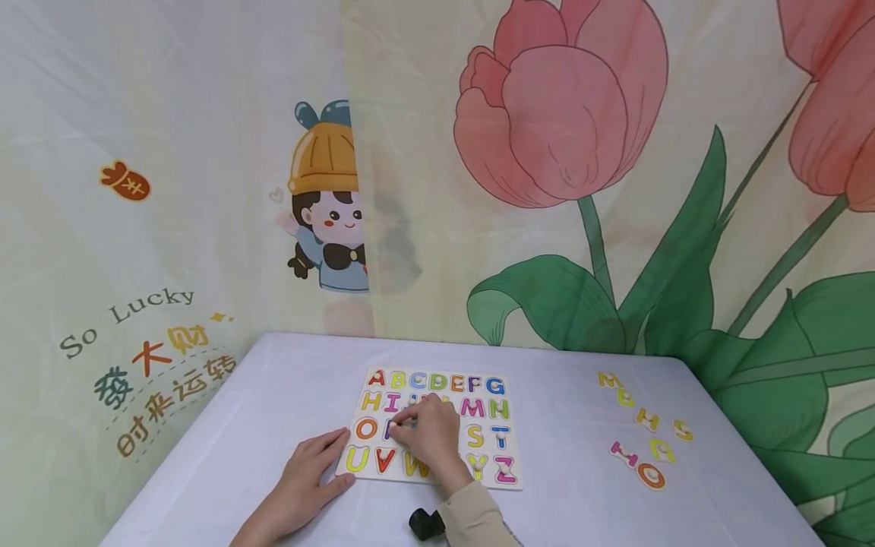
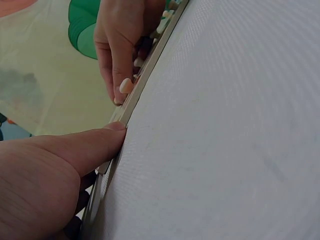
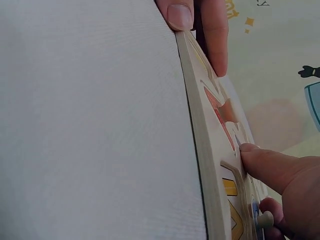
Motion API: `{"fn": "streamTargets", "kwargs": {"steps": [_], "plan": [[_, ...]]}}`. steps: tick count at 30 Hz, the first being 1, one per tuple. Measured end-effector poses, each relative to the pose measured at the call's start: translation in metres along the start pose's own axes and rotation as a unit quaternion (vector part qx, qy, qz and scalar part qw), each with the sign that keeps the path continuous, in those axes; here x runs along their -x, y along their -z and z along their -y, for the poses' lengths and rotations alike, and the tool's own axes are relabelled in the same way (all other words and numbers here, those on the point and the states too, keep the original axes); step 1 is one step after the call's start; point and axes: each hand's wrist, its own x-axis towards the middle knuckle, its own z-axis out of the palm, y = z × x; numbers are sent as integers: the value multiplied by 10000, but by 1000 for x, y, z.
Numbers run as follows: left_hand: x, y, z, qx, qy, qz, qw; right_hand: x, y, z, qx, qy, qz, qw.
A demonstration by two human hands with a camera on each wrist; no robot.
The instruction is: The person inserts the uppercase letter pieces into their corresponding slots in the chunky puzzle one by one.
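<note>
A pale wooden alphabet board (image 1: 403,482) lies on the table, with rows of bright letters, several bearing small knobs. My right hand (image 1: 432,433) reaches over its middle; thumb and index finger pinch at the purple P piece (image 1: 388,430), mostly covered by the fingers. In the right wrist view its thumb (image 3: 260,162) touches the board's face beyond the red V (image 3: 220,120). At the board's lower left corner rests my left hand (image 1: 304,475), fingers extended along the left edge, thumb near the bottom edge. In the left wrist view that thumb (image 2: 95,145) presses the board's rim.
Several loose letters lie on the white table (image 1: 567,456) to the right, among them a yellow M (image 1: 607,379), a yellow S (image 1: 683,431) and an orange O (image 1: 650,476). A small black object (image 1: 427,524) sits by my right sleeve (image 1: 478,516). A printed curtain (image 1: 424,304) hangs behind.
</note>
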Motion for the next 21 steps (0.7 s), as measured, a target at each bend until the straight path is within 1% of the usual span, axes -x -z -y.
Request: {"fn": "streamTargets", "kwargs": {"steps": [8,14,17,21], "plan": [[0,0,-1,13,105,47,9999,4,6,0,66,172,121,9998],[-1,-1,-2,45,78,26,10000,5,13,-3,24,281,258,9993],[-2,-2,-2,48,67,31,10000,5,17,-4,-65,342,438,9984],[-1,-2,0,-20,61,-4,10000,4,25,-8,-313,572,870,9941]]}}
